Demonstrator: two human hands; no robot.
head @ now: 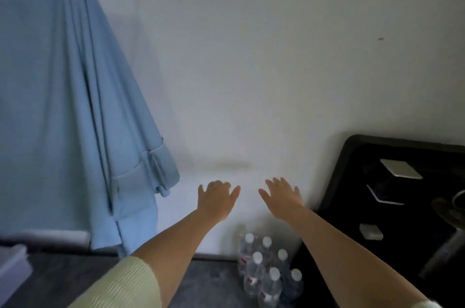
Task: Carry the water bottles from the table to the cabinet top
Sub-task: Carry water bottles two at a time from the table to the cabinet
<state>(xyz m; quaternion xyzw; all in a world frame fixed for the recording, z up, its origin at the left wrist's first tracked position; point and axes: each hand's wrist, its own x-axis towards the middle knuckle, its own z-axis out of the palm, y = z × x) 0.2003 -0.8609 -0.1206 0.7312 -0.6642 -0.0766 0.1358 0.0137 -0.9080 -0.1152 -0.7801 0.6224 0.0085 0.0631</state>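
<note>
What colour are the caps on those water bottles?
White caps on the water bottles, which are clear plastic; the head view shows them at the bottom.

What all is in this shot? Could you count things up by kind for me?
Water bottles, white caps: 6
Hands, left hand and right hand, both open and empty: 2
Blue hanging garment: 1
Black tray leaning at the wall: 1
Total: 10

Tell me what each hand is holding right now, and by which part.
Nothing is held. The left hand and right hand are both open and empty, fingers spread, raised in front of the wall above the water bottles.
</note>
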